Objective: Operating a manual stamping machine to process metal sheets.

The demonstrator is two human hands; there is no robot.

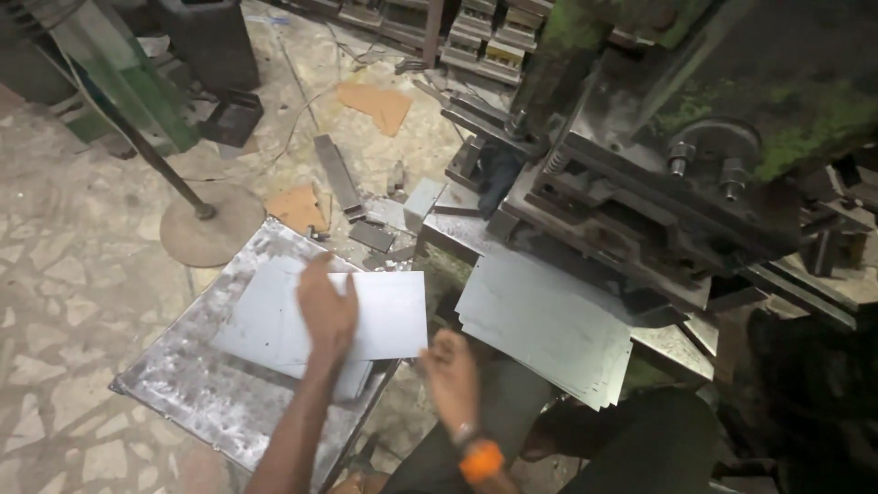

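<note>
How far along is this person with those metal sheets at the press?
Done: cannot tell which stack is finished. In hand: the left hand lies flat on the top sheet of the pile on the side table; the right hand hangs empty between the piles. Left: a stack of sheets rests at the press.

A thin, pale grey rectangular metal sheet [384, 316] lies flat atop a small stack of like sheets on the scuffed steel bench [192, 389], its right edge overhanging the bench's right rim.
</note>
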